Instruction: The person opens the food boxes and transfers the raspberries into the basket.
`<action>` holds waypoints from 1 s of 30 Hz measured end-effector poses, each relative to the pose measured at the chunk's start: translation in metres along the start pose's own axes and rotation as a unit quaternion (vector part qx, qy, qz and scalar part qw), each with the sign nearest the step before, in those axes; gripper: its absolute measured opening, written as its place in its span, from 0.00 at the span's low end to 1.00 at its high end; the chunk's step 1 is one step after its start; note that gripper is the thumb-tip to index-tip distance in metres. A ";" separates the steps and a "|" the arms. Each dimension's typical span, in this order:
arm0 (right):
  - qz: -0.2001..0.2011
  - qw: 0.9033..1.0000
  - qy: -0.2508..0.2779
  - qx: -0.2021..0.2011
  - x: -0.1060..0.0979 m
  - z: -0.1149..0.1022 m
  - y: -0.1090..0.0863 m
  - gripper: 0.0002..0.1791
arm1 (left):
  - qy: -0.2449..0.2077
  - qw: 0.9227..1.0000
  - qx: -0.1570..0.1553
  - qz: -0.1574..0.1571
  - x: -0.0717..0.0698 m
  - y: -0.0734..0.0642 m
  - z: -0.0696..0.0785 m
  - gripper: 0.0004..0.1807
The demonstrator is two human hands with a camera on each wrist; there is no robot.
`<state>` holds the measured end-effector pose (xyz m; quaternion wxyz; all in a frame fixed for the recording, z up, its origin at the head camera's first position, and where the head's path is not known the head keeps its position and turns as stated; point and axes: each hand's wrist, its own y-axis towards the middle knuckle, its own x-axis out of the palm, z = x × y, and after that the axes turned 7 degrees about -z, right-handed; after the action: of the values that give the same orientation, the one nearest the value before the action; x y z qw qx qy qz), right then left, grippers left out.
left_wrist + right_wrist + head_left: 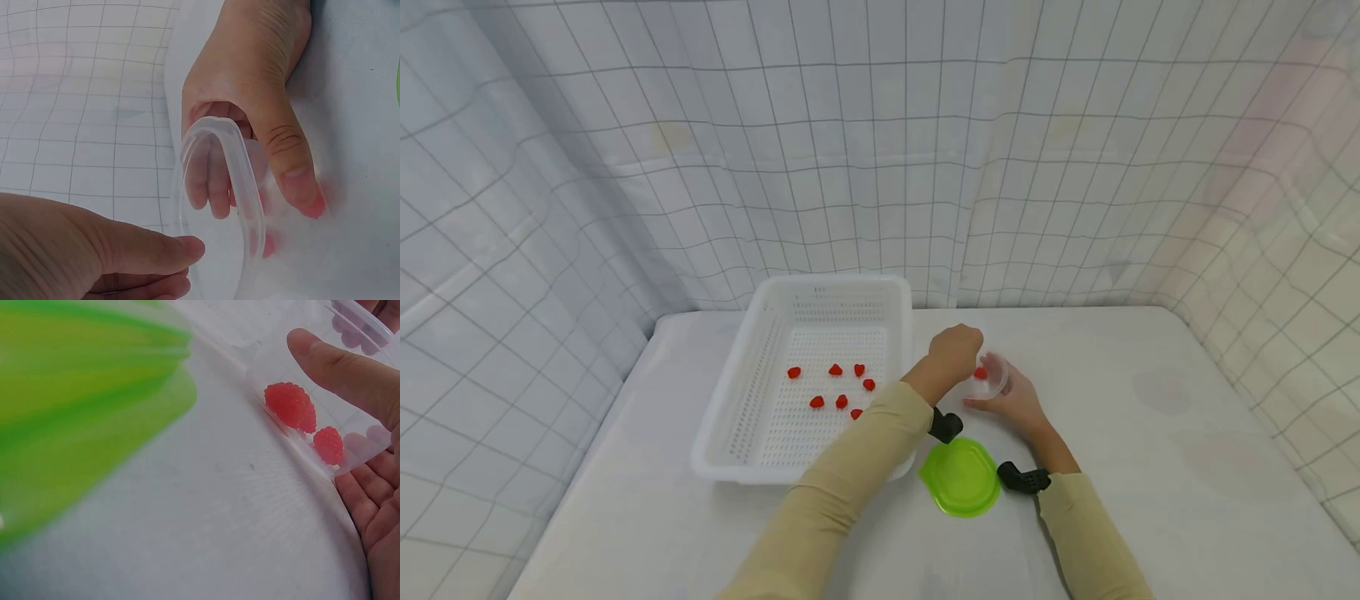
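My right hand [1018, 404] grips a clear plastic container [997, 379] on the right of the table, its thumb along the outer wall. Red raspberries [290, 406] lie inside the container, showing through its wall in the right wrist view. My left hand [957, 348] is bent down at the container's mouth from the left. In the left wrist view the left thumb [169, 253] and fingers overlap the rim, with nothing visible between them. Several more raspberries [817, 402] are spread over the floor of a white perforated basket [718, 417], left of the container.
A green lid [962, 479] lies on the white table [1150, 400] in front of the container, between the two forearms. My left forearm crosses over the basket's right front corner. White gridded curtains [880, 150] stand behind and at both sides.
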<state>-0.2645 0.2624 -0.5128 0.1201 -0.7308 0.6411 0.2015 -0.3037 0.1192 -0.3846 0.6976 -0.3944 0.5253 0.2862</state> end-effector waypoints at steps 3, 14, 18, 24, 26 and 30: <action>-0.004 1.000 0.001 0.000 0.000 0.002 0.000 0.54 | 0.013 1.000 -0.011 -0.004 0.005 0.003 0.003 0.07; -0.001 1.000 0.003 0.002 -0.001 0.000 -0.001 0.55 | 0.016 0.999 -0.042 -0.022 0.012 0.009 0.010 0.10; -0.006 1.000 0.012 -0.002 -0.002 0.001 0.000 0.52 | 0.022 0.998 -0.056 -0.025 0.014 0.011 0.013 0.11; -0.004 1.000 0.015 -0.027 -0.003 0.001 0.000 0.49 | 0.044 0.997 -0.067 -0.013 0.018 0.015 0.020 0.13; -0.003 0.999 0.015 -0.032 -0.003 0.001 -0.001 0.49 | 0.047 0.996 -0.069 -0.016 0.019 0.016 0.022 0.14; -0.001 0.999 0.010 -0.037 -0.002 0.001 -0.001 0.50 | 0.052 0.995 -0.075 -0.027 0.020 0.018 0.022 0.15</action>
<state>-0.2640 0.2643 -0.5127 0.0868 -0.7376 0.6333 0.2174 -0.3012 0.1468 -0.4053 0.6452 -0.4737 0.5274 0.2849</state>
